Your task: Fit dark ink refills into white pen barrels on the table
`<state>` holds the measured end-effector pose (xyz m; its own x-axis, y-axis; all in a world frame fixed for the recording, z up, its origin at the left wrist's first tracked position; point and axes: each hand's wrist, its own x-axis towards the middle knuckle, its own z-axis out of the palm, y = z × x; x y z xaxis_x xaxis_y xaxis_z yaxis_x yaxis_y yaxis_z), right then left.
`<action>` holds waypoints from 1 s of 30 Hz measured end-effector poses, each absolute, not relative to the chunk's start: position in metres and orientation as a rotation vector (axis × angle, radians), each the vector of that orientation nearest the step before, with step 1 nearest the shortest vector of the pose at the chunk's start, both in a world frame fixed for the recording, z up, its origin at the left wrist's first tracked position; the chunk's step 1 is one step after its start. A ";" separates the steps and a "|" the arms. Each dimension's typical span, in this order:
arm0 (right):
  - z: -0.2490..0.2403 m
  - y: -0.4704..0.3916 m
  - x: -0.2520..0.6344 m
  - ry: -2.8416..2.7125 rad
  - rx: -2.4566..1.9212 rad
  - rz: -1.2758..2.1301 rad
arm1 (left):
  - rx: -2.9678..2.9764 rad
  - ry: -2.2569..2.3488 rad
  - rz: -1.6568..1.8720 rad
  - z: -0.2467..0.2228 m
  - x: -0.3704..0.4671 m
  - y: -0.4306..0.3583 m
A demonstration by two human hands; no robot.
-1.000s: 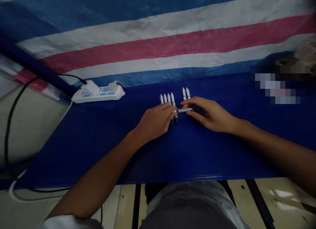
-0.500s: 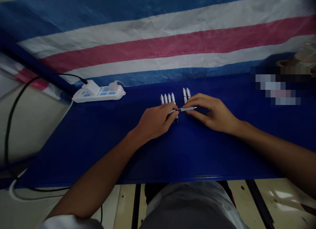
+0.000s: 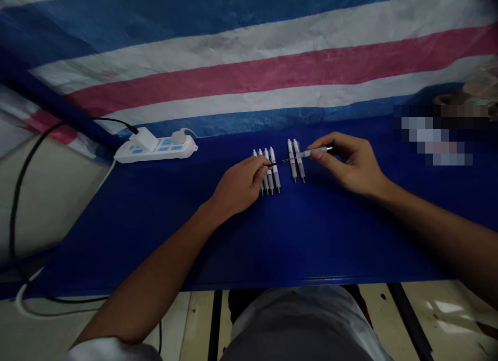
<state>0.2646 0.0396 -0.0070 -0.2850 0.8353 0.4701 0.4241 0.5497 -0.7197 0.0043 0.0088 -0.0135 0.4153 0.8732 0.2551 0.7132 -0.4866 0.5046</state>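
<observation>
My left hand [image 3: 240, 185] pinches the dark end of a thin pen refill [image 3: 280, 162], above a row of several white and grey pens [image 3: 275, 174] lying on the blue table. Between the thumb and fingers of my right hand [image 3: 352, 161] is a grey and clear pen barrel [image 3: 311, 152], its tip pointing right. The refill stretches from my left fingers toward the barrel's left end; whether it still sits inside is too blurred to tell. Two more white and grey pens [image 3: 296, 161] lie side by side between my hands.
A white power strip [image 3: 155, 152] with two plugs and a black cable lies at the back left of the blue table [image 3: 249, 252]. Striped sheeting [image 3: 249, 70] hangs behind. Some pixelated items [image 3: 436, 138] are at the back right.
My right hand has moved right and slightly up with the barrel, and my left hand slightly left. The pen between them has come apart, showing the thin refill.
</observation>
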 end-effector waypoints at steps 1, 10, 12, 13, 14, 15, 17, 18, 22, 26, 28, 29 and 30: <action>-0.008 0.041 0.265 -1.880 -1.012 0.626 | 2.354 1.377 0.705 -0.013 0.004 0.009; -0.013 0.037 0.258 -1.937 -0.935 0.882 | 2.363 1.402 0.703 -0.012 0.008 0.006; -0.012 0.033 0.255 -1.991 -0.963 0.886 | 2.380 1.380 0.701 -0.014 0.009 0.005; -0.012 0.031 0.253 -2.002 -0.973 0.891 | 2.389 1.367 0.698 -0.014 0.009 0.005; -0.012 0.030 0.252 -2.004 -0.984 0.892 | 2.398 1.356 0.698 -0.015 0.009 0.006; -0.012 0.029 0.251 -2.003 -0.996 0.892 | 2.408 1.345 0.699 -0.016 0.009 0.006; -0.011 0.028 0.249 -1.996 -1.027 0.888 | 2.426 1.318 0.705 -0.017 0.010 0.006; -0.011 0.028 0.249 -1.992 -1.041 0.887 | 2.435 1.301 0.710 -0.018 0.010 0.006; -0.010 0.027 0.249 -1.958 -1.073 0.867 | 2.414 1.283 0.739 -0.016 0.010 0.006; -0.007 0.031 0.254 -1.885 -1.122 0.776 | 2.293 1.397 0.802 -0.014 0.007 0.008; -0.005 0.033 0.256 -1.851 -1.148 0.738 | 2.258 1.429 0.847 -0.014 0.004 0.011; -0.004 0.035 0.257 -1.838 -1.154 0.729 | 2.250 1.433 0.866 -0.014 0.003 0.012; -0.004 0.036 0.258 -1.828 -1.155 0.724 | 2.244 1.434 0.882 -0.014 0.002 0.012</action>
<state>0.2577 0.0360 -0.0038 -0.2272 0.9115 0.3428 0.4299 0.4098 -0.8046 0.0021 0.0123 -0.0145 0.3004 0.8985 0.3201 0.6911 -0.4363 0.5763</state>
